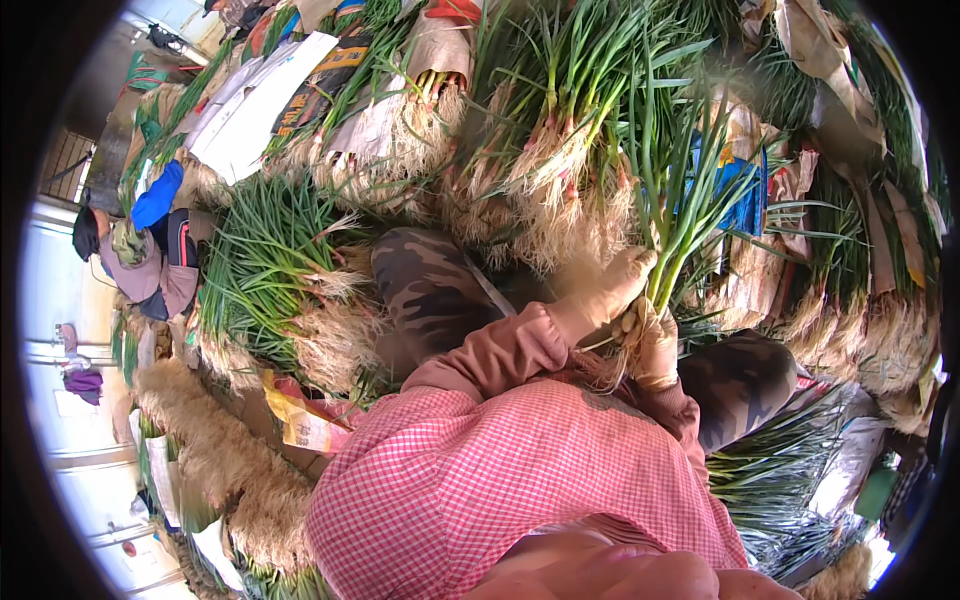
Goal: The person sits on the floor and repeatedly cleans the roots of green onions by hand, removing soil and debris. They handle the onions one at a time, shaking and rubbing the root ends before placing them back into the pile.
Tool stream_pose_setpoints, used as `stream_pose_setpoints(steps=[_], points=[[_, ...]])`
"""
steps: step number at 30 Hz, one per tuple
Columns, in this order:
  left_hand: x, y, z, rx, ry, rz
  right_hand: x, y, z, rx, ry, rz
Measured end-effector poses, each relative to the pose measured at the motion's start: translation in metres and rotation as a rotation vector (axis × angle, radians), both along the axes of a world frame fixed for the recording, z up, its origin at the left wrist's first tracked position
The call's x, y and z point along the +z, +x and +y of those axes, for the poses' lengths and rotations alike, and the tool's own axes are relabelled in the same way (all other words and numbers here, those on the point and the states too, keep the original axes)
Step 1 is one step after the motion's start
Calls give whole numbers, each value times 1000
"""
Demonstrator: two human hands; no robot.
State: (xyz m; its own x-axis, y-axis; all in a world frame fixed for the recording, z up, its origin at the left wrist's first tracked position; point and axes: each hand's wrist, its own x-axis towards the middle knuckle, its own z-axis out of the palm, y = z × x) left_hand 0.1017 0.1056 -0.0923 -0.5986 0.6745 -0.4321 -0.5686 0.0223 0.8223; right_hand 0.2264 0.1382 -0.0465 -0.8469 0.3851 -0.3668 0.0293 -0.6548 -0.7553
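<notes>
A small bunch of green garlic (672,255) with long flat leaves and pale roots stands upright in front of my chest. My left hand (612,288), in a pale glove, closes on its stems from the left. Lower down, my right hand (657,352), gloved alike, wraps round the stem bases beside the dangling roots (618,362). The fingertips are partly hidden by the stems and roots. Just beyond my hands lies a large heap of green garlic (560,130), its roots toward me. Another heap (290,270) rests left of my camouflage-clad knee (425,285).
Paper-wrapped bundles (438,85) line the far side, with a white sheet (262,105) at far left. A blue crate (742,185) stands right of the held bunch. More leaves (775,480) lie by my right knee. Another person (145,250) is bent over at left.
</notes>
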Motion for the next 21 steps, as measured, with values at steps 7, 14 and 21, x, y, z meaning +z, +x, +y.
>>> stream_pose_setpoints(steps=[7,14,21], points=[[41,-3,-26,-605,22,197,33,18,16,136,-255,343],[120,-125,-7,414,-933,1886,4,-3,52,153,-335,408],[149,-120,-47,86,-845,1071,-24,2,42,97,-287,241]])
